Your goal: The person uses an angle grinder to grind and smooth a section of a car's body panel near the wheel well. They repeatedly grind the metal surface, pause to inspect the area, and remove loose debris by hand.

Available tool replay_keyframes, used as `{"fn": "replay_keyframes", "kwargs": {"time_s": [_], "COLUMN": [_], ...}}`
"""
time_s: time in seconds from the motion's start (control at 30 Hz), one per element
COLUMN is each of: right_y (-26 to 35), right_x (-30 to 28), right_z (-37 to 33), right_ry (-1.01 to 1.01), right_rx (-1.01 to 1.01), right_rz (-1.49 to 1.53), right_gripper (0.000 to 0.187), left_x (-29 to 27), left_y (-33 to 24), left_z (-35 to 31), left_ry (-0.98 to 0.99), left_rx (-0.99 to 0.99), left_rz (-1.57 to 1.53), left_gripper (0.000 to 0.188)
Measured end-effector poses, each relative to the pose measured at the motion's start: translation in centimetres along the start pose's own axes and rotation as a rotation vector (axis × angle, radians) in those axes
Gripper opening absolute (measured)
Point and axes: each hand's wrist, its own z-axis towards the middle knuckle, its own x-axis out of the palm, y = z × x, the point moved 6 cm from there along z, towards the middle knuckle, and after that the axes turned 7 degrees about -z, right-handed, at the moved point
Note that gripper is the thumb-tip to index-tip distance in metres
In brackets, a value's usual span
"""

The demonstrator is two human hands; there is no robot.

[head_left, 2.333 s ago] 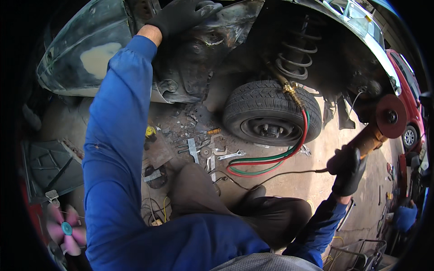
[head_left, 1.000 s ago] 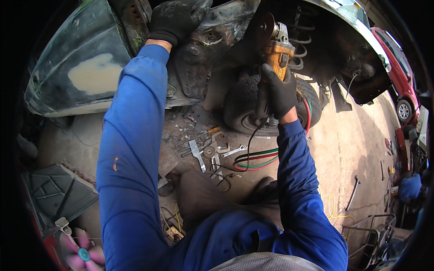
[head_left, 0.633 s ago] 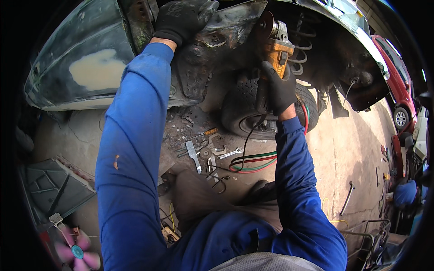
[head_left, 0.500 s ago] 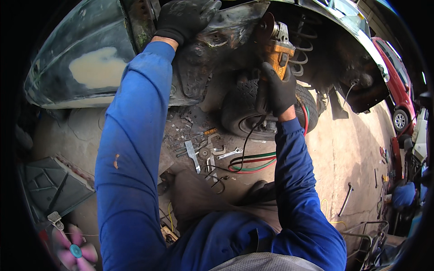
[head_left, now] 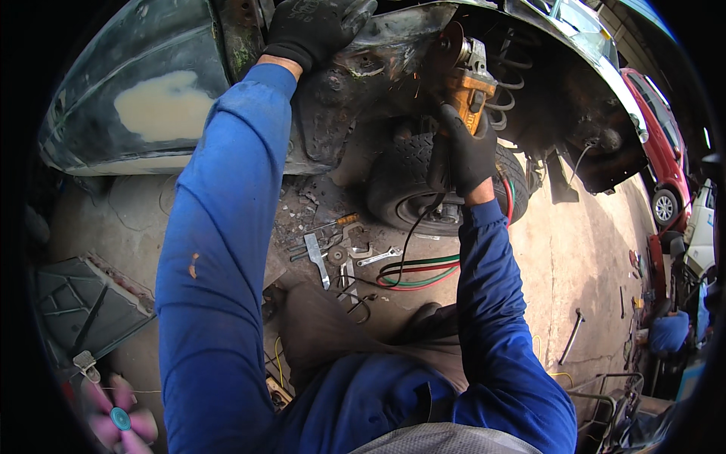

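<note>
In a black glove, my right hand (head_left: 469, 151) is wrapped around an orange and black angle grinder (head_left: 470, 92). The grinder points up into the wheel arch, and its thin disc (head_left: 449, 45) stands against or close to the rusty edge of the car body (head_left: 370, 64); the exact contact is hard to see. A few orange sparks show just below the disc. My left hand (head_left: 314, 32), also gloved in black, is closed over the upper part of the body panel, its fingertips partly hidden at the top.
A coil spring (head_left: 508, 83) hangs right of the grinder. Beneath lies a tyre (head_left: 404, 181), with red and green hoses (head_left: 423, 265) and a black cord nearby. Wrenches (head_left: 380, 256) and other tools lie on the floor. A pink fan (head_left: 121, 418) stands lower left; a red car (head_left: 662, 144) is far right.
Sparks now show below the disc. Both hands keep their hold with hardly any movement. The whole view has shifted slightly.
</note>
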Motion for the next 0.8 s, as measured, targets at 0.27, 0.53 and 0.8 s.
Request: {"fn": "replay_keyframes", "kwargs": {"time_s": [0.27,0.53,0.8], "right_y": [-0.15,-0.27,-0.15], "right_x": [0.09,0.44,0.31], "right_z": [0.06,0.22,0.39], "right_ry": [0.011,0.000,-0.008], "right_rx": [0.016,0.017,0.011], "right_rz": [0.005,0.008,-0.009], "right_gripper": [0.043,0.042,0.043], "left_x": [0.41,0.28,0.12], "left_y": [0.14,0.12,0.17], "left_z": [-0.09,0.09,0.06], "left_ry": [0.008,0.044,-0.010], "left_rx": [0.012,-0.016,-0.021], "left_rz": [0.006,-0.006,-0.022], "left_gripper": [0.030,0.031,0.033]}}
